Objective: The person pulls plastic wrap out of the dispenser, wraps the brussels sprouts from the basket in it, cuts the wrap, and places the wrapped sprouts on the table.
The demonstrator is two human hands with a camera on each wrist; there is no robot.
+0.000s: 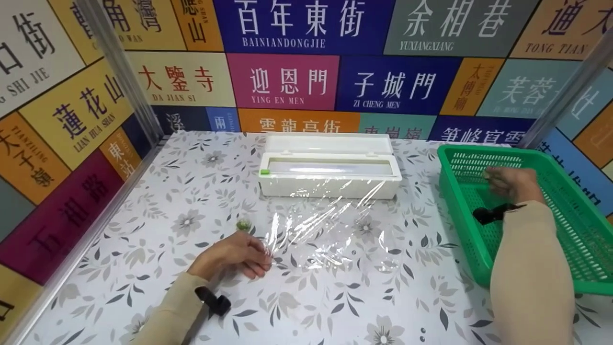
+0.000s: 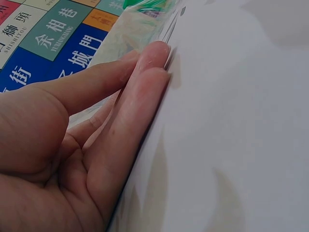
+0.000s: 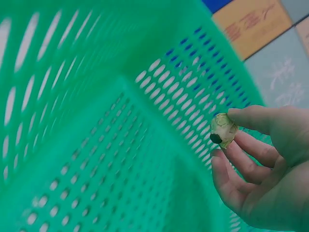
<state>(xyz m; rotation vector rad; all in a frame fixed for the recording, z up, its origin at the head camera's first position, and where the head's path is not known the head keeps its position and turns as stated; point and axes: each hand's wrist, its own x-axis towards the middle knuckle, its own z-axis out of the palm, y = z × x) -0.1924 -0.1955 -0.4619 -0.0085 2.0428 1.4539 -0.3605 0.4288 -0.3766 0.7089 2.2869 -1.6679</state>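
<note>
My right hand (image 1: 519, 184) is over the far end of a green plastic basket (image 1: 462, 230). Between thumb and fingertips it pinches a small Brussels sprout (image 3: 224, 129), pale green with a dark cut end. A sheet of clear cling film (image 1: 330, 235) stretches over the table from a white dispenser box (image 1: 330, 187). At the film's left near corner, my left hand (image 1: 239, 254) pinches the edge between thumb and fingers, its fingertips (image 2: 153, 54) low against the tabletop. Another green Brussels sprout (image 1: 243, 224) lies just beyond the left hand, left of the film.
The dispenser's lid (image 1: 328, 143) stands raised at the back, and a small green slider (image 1: 265, 172) sits on its left end. A white floral cloth (image 1: 187, 223) covers the table. Walls with coloured street-name signs (image 1: 282, 81) enclose the back and sides.
</note>
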